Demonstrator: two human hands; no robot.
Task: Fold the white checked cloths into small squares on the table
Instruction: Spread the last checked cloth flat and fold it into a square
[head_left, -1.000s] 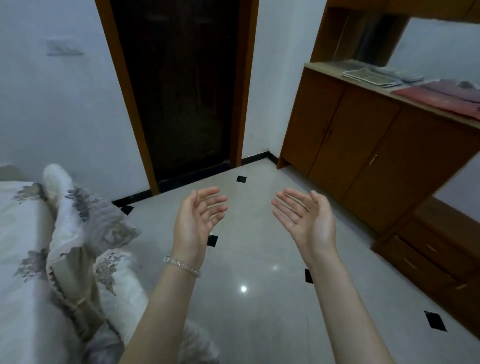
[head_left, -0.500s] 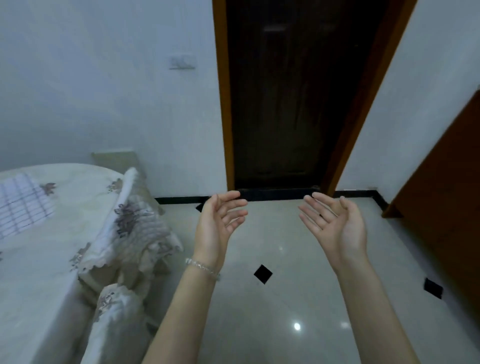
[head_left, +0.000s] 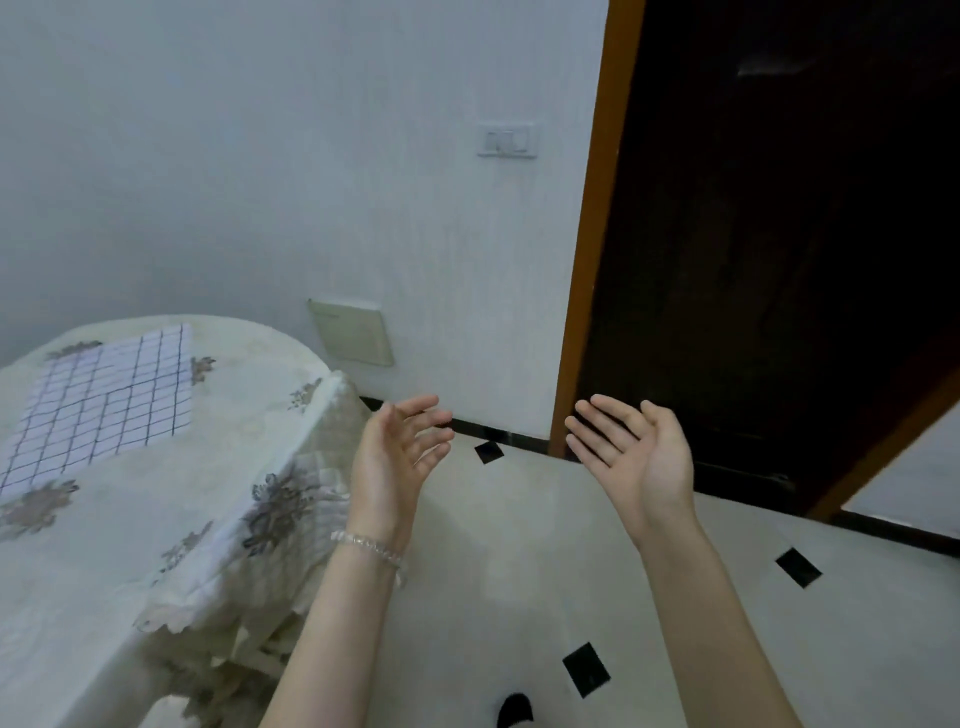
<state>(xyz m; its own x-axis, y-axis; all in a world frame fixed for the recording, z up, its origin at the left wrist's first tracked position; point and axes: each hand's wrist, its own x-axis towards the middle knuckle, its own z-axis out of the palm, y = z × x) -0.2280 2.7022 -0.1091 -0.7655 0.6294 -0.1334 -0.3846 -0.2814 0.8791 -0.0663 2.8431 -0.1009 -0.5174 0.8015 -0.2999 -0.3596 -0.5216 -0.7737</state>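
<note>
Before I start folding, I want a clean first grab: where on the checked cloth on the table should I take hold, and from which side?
Take the checked cloth by its right-hand edge, near the corners, coming in from the right where the left hand and right hand hang, empty. It lies flat on the table, so the fingers probably need to pinch that edge up first.

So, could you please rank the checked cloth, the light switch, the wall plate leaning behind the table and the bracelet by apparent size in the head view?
1. Checked cloth, clearly the largest.
2. Wall plate.
3. Light switch and bracelet look about alike; the bracelet is much nearer the camera, so I would not rank them.
</note>
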